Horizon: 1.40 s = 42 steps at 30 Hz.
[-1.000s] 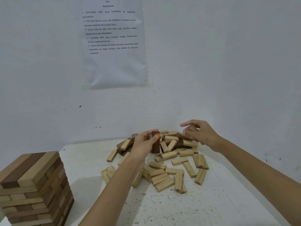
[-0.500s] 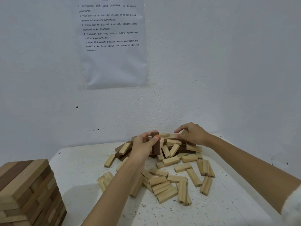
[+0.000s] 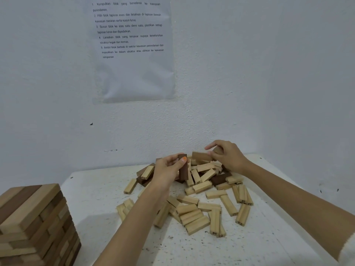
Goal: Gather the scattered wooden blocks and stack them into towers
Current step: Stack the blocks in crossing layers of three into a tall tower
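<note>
Left hand (image 3: 167, 169) has its grip closed around an upright dark brown block (image 3: 183, 167) above the scattered block pile (image 3: 201, 198) at counter (image 3: 96, 204) centre. Right hand (image 3: 228, 157) pinches a mid-brown block (image 3: 201, 156), far side. Stacked tower (image 3: 32, 223) stands near left.

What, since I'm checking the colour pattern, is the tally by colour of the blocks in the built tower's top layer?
Dark brown blocks: 1
Lighter wooden blocks: 2
Total: 3, side by side on top of the tower.
</note>
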### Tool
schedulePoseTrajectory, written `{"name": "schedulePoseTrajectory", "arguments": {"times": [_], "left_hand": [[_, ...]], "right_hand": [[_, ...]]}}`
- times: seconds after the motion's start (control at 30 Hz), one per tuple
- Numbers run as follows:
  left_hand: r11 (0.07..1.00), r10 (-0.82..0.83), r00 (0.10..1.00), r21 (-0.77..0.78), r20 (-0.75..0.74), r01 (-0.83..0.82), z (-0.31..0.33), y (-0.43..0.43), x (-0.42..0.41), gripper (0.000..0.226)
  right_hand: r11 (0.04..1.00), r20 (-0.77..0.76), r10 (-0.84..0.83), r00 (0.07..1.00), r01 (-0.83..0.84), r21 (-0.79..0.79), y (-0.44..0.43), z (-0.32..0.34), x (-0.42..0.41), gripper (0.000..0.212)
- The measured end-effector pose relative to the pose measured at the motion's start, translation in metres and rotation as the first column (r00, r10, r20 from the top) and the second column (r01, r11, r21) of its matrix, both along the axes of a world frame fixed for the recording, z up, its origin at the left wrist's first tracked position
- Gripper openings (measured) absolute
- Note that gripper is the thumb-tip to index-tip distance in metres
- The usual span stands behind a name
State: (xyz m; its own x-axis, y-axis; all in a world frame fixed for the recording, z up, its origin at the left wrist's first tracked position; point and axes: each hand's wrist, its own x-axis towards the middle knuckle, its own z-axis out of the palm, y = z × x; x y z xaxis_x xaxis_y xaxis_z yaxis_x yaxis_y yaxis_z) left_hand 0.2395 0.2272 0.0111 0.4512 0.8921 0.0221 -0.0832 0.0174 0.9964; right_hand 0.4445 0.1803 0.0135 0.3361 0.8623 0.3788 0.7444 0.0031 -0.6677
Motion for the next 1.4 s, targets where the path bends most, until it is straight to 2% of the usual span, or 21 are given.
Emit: {"name": "schedulePoseTrajectory", "arguments": {"times": [0.07,0.23,0.47,0.63,0.9,1.03,1.2,1.3,1.4], "left_hand": [[1.000,0.004,1.000,0.008,0.030,-0.005,0.003,-0.002,-0.002,0.025],[0.993,0.046,0.997,0.106,0.056,-0.052,0.015,-0.013,-0.008,0.021],[0.988,0.015,1.000,0.151,-0.005,-0.014,0.021,-0.041,-0.028,0.021],[0.987,-0.033,0.999,0.157,-0.020,0.036,0.023,-0.065,-0.054,0.025],[0.973,-0.107,0.980,0.187,-0.168,0.138,0.013,-0.096,-0.091,0.022],[0.968,-0.176,0.965,0.143,-0.194,0.205,0.005,-0.109,-0.107,0.022],[0.972,-0.184,0.956,0.104,-0.230,0.212,-0.006,-0.122,-0.123,0.019],[0.974,-0.173,0.944,0.090,-0.282,0.206,-0.015,-0.126,-0.132,0.021],[0.979,-0.168,0.944,0.060,-0.285,0.193,-0.020,-0.129,-0.139,0.022]], "right_hand": [[0.996,-0.077,-0.016,0.997,0.022,0.083,-0.006,0.006,-0.004,0.008],[0.984,-0.279,0.029,0.960,0.021,0.177,-0.032,0.022,-0.024,0.009],[0.968,-0.483,0.070,0.873,0.057,0.243,-0.068,0.023,-0.057,0.020],[0.975,-0.498,0.070,0.864,0.045,0.216,-0.096,0.017,-0.083,0.019],[0.979,-0.553,0.115,0.825,0.000,0.203,-0.128,0.002,-0.121,0.017],[0.988,-0.544,0.095,0.834,-0.011,0.155,-0.135,-0.011,-0.134,0.013],[0.997,-0.520,0.065,0.852,-0.031,0.075,-0.145,-0.022,-0.156,0.016],[0.999,-0.570,0.051,0.820,-0.051,0.016,-0.152,-0.027,-0.168,0.013],[0.995,-0.624,0.059,0.779,-0.099,-0.029,-0.157,-0.029,-0.177,0.018]]}}
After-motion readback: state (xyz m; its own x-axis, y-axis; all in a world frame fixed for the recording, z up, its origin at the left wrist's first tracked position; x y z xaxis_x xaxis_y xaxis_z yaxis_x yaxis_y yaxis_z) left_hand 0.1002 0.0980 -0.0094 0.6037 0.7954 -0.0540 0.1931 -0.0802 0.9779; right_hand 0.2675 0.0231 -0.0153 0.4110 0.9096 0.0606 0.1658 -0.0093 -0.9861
